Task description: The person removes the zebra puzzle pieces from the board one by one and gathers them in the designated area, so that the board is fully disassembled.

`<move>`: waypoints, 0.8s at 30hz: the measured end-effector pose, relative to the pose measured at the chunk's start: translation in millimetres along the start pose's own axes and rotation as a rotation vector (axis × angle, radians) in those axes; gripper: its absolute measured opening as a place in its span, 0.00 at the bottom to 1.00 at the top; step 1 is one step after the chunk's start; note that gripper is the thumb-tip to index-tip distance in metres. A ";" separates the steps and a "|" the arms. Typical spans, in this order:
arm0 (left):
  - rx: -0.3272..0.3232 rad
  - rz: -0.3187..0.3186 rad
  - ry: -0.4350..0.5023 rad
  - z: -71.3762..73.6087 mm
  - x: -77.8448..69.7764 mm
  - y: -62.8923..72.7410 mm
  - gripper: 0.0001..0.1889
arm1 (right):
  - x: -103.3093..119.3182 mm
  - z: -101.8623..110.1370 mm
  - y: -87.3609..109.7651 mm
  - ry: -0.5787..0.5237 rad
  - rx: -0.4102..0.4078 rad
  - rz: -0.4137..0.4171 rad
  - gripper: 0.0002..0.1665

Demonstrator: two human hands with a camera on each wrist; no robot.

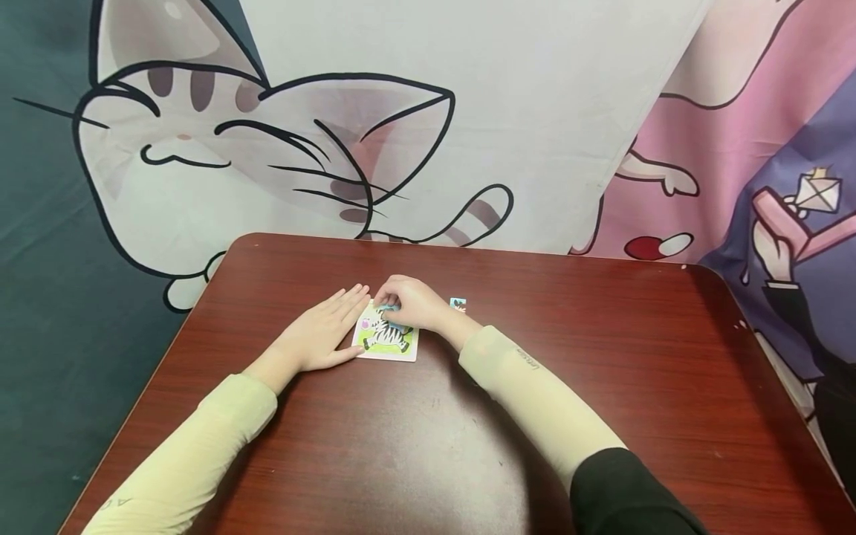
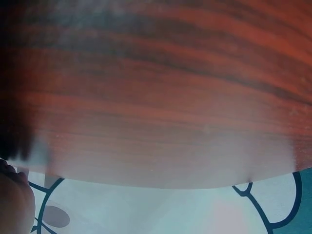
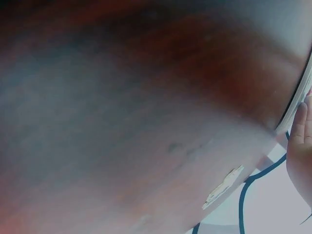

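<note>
A small square picture card [image 1: 394, 351] with a striped zebra on a green ground lies on the table. My left hand [image 1: 325, 331] rests flat at its left side, fingers stretched forward and thumb on the card's lower left edge. My right hand [image 1: 414, 303] bends over the upper part of the card and pinches a small blue picture piece [image 1: 394, 318], mostly hidden under its fingers. Just beyond the right wrist lies another small blue piece [image 1: 458, 305] with a black-and-white print. The left wrist view catches only a blurred bit of the left hand [image 2: 14, 204].
The brown wooden table [image 1: 602, 357] has rounded far corners. Behind it hangs a cloth backdrop [image 1: 535, 111] with a cartoon cat. Something dark [image 1: 836, 438] stands past the table's right edge.
</note>
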State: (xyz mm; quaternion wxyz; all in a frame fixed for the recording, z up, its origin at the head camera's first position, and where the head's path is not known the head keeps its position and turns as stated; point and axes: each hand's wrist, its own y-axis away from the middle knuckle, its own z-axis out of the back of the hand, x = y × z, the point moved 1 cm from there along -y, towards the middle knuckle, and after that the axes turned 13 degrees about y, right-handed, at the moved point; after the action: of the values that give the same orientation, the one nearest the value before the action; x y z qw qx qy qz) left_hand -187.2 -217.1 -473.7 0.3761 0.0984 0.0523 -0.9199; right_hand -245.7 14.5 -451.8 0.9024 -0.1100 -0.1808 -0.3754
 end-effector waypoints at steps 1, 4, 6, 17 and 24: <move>0.000 0.001 0.001 0.0 -0.2 0.0 0.49 | 0.4 -0.5 -0.8 0.013 0.009 0.005 0.10; -0.002 0.003 0.011 -0.2 -0.4 0.2 0.49 | 0.1 -1.4 -2.5 0.047 0.027 0.030 0.10; -0.004 0.004 0.018 -0.5 -0.3 0.3 0.48 | -0.5 -1.4 -3.6 0.070 0.039 0.055 0.11; 0.006 0.017 0.029 0.4 -2.2 1.2 0.48 | -3.7 8.2 -8.7 0.098 0.178 0.142 0.17; 0.007 0.020 0.022 0.5 -2.6 0.8 0.48 | -2.4 11.1 -12.9 0.112 0.229 0.139 0.17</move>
State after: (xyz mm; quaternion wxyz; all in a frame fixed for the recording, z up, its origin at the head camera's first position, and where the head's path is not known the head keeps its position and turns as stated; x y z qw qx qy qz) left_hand -184.9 -216.0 -472.6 0.3845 0.1102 0.0522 -0.9150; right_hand -259.2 10.8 -441.9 0.9415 0.0026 -0.1636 -0.2946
